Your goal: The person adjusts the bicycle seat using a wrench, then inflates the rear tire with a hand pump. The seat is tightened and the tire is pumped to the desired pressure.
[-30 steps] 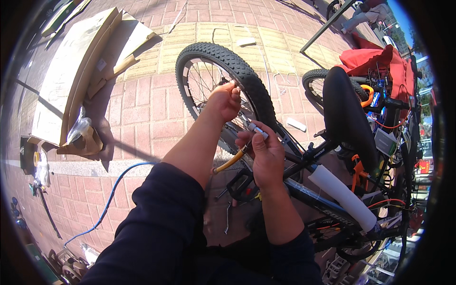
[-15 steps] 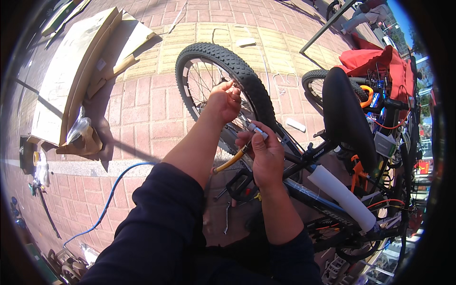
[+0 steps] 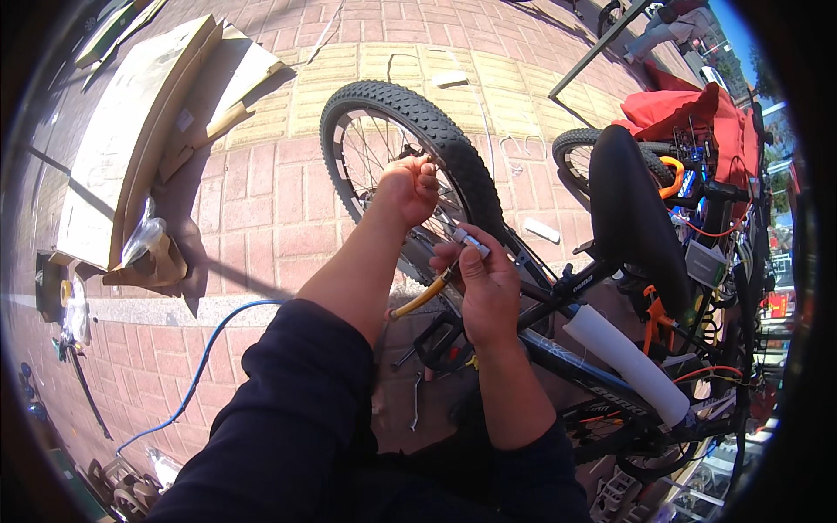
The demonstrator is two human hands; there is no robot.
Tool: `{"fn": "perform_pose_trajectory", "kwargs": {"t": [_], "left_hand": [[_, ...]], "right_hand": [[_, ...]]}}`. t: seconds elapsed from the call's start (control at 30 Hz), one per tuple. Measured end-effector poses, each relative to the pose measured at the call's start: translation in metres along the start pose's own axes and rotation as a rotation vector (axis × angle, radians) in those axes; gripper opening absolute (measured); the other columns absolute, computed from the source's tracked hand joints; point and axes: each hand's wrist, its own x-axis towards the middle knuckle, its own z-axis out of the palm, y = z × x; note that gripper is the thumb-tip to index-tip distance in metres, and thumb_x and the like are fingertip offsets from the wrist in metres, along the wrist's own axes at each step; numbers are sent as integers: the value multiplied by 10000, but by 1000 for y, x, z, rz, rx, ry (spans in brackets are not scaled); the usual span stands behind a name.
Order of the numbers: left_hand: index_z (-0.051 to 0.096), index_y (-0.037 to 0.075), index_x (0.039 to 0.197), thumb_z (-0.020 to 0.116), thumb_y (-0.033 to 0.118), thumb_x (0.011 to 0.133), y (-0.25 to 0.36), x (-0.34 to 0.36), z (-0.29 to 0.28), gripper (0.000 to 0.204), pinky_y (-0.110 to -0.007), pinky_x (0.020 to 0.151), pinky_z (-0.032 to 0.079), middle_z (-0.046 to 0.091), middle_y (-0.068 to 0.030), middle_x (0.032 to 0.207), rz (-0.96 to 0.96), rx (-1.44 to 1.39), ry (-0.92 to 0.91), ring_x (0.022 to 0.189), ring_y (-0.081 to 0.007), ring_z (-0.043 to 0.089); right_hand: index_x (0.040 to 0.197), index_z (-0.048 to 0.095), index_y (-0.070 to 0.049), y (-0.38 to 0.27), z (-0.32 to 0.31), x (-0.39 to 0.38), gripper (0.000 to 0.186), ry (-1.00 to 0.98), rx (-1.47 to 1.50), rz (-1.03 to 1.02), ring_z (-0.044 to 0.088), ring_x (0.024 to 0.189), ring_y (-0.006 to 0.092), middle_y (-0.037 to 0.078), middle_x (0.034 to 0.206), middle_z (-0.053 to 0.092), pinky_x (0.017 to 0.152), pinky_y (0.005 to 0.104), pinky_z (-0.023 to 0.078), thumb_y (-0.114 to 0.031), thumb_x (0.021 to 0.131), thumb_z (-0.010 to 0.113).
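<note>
My left hand (image 3: 411,189) is closed at the inner edge of a bicycle wheel's rim, its fingertips pinched together; what they hold is too small to make out. The wheel wears a black knobby tyre (image 3: 466,157). Just below and to the right, my right hand (image 3: 486,292) grips a silver air chuck (image 3: 471,241), which is apart from the left fingers. A yellow air hose (image 3: 418,302) runs from the right hand down to the left. The wheel belongs to a black bicycle with a black saddle (image 3: 635,213) and a white wrap (image 3: 628,362) round a frame tube.
A long cardboard box (image 3: 139,131) lies at left on the brick paving. A blue hose (image 3: 209,349) curves across the lower left. A wrench (image 3: 416,401) lies below the pedal (image 3: 440,342). More bicycles and a red cloth (image 3: 689,118) crowd the right. A white piece (image 3: 542,230) lies beyond the wheel.
The wheel has shifted very slightly, and my left hand has moved a little lower with it. My right hand keeps its hold on the air chuck almost unmoved.
</note>
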Motion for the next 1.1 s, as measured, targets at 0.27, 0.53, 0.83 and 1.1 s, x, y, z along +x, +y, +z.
{"fn": "perform_pose_trajectory", "kwargs": {"t": [0.27,0.53,0.83,1.1], "left_hand": [[544,114,839,446,282,1036,-8,-2,9,277,-158,376,363,559,28,630,25,55,63,503,-57,512],[539,125,877,455,224,1029,-4,5,4,200,-164,380,387,602,4,674,31,106,87,503,-77,544],[552,118,835,429,251,1022,1,3,0,261,-167,378,376,583,20,655,-15,44,15,514,-68,531],[549,109,830,437,269,1029,-6,-2,7,280,-168,373,367,576,29,653,43,45,58,513,-63,515]], "right_hand": [[1267,553,16,0,-3,1,375,9,5,4,676,888,161,127,998,709,848,296,547,-252,1005,580],[1272,548,16,2,-2,1,378,5,6,4,673,894,160,127,1005,707,857,296,543,-248,1004,583],[1272,548,16,-1,0,0,376,-4,32,18,674,895,165,127,1009,705,862,304,543,-245,1003,585],[1272,548,14,0,-2,-1,377,-1,21,20,677,896,170,128,1008,705,863,309,545,-244,1000,590]]}}
